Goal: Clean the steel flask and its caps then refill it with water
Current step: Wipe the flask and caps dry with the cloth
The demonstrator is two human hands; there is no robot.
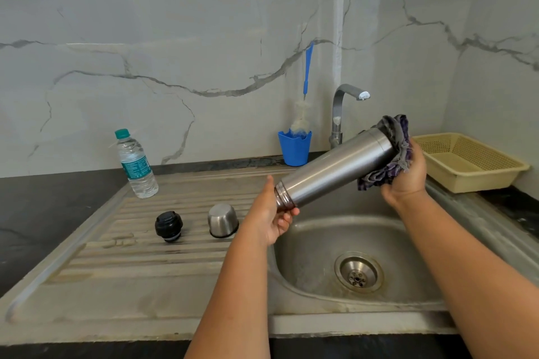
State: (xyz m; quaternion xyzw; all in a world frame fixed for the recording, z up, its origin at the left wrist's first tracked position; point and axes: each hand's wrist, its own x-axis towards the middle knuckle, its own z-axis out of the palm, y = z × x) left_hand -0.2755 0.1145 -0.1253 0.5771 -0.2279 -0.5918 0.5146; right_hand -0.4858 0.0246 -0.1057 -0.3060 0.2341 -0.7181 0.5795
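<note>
Head view: flask [335, 169] is getting wiped over the sink [320, 245].
Left hand [269, 217] is gripping its threaded neck, right hand [407, 172] is clutching a cloth [393, 151] round its base; smooth steel looks slippery, rigid, so 2 end grips suit it.

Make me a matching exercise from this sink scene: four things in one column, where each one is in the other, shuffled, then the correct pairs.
Things:
1. steel flask
2. black inner cap
3. bottle brush
4. plastic water bottle

Places:
A. standing in the blue cup by the wall
B. held tilted over the sink basin, left hand at its open neck, right hand with a cloth at its base
C. upright at the far left corner of the drainboard
D. on the drainboard ridges, left of the steel cup cap

Pairs: 1-B, 2-D, 3-A, 4-C
</note>
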